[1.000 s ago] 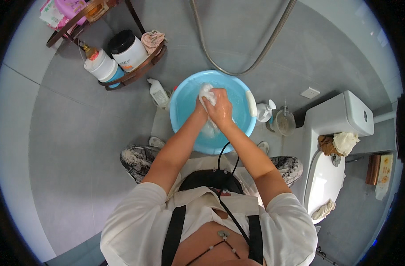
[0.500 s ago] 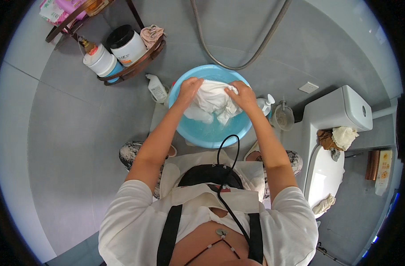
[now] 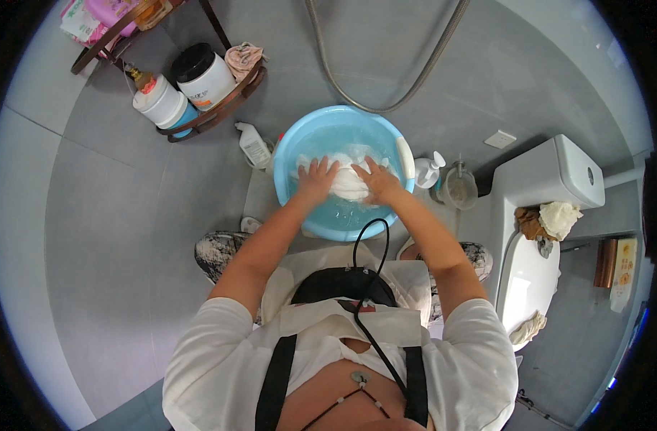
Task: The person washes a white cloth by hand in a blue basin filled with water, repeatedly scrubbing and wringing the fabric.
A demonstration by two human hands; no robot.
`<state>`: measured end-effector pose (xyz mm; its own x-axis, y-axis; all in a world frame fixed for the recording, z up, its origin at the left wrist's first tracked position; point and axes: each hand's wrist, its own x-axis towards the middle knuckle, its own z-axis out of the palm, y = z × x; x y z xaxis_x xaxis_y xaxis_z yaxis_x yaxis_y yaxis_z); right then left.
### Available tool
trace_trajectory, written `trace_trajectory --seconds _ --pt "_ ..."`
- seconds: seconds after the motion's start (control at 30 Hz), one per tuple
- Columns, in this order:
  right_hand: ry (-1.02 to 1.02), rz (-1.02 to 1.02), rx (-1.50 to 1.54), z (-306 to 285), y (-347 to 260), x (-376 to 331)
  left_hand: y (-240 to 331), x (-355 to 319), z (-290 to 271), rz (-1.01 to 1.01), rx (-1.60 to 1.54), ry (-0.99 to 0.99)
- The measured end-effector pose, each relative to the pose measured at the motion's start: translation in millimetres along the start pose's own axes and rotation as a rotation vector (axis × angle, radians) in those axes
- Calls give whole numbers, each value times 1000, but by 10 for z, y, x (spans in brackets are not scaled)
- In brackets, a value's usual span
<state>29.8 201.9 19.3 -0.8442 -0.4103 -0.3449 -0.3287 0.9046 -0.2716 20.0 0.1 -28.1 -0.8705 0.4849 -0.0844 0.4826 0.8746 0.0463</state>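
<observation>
A round light-blue basin [image 3: 292, 151] with water stands on the grey tiled floor in front of me. A white cloth [image 3: 346, 179] lies in the water. My left hand [image 3: 317, 179] presses flat on the cloth's left side, fingers spread. My right hand [image 3: 374, 179] presses flat on its right side, fingers spread too. Both forearms reach down into the basin from the lower part of the view.
A white bottle [image 3: 253, 144] lies left of the basin; a pump bottle [image 3: 429, 169] and a clear cup [image 3: 458, 188] stand right of it. A dark wire rack [image 3: 199, 118] with jars is at upper left. A white toilet [image 3: 544, 215] is at right. A shower hose [image 3: 386, 108] hangs behind.
Earlier my hands held the cloth bunched up, then lifted and spread it above the basin. Now the cloth is down in the water with both palms flat on it.
</observation>
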Motion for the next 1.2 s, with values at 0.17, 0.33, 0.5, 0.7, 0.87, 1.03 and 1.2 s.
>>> trace_trajectory --seconds 0.17,0.33,0.5,0.7,0.87,1.03,1.2 --pt "18 19 -21 299 182 204 73 125 80 -45 33 -174" --pt "52 51 -74 486 215 476 74 198 233 -154 -65 -183" --pt "151 74 52 539 187 493 -14 288 190 -157 -325 -348" --pt "63 133 -6 165 11 281 -297 290 212 -337 -1176 -335" --pt "297 105 423 -324 42 282 -165 212 -504 -175 -477 -426" --pt "812 -30 669 -161 413 703 -103 318 -894 -221 -703 286" --pt "698 -10 1165 -1240 -161 92 95 250 -1633 -280 -1265 458"
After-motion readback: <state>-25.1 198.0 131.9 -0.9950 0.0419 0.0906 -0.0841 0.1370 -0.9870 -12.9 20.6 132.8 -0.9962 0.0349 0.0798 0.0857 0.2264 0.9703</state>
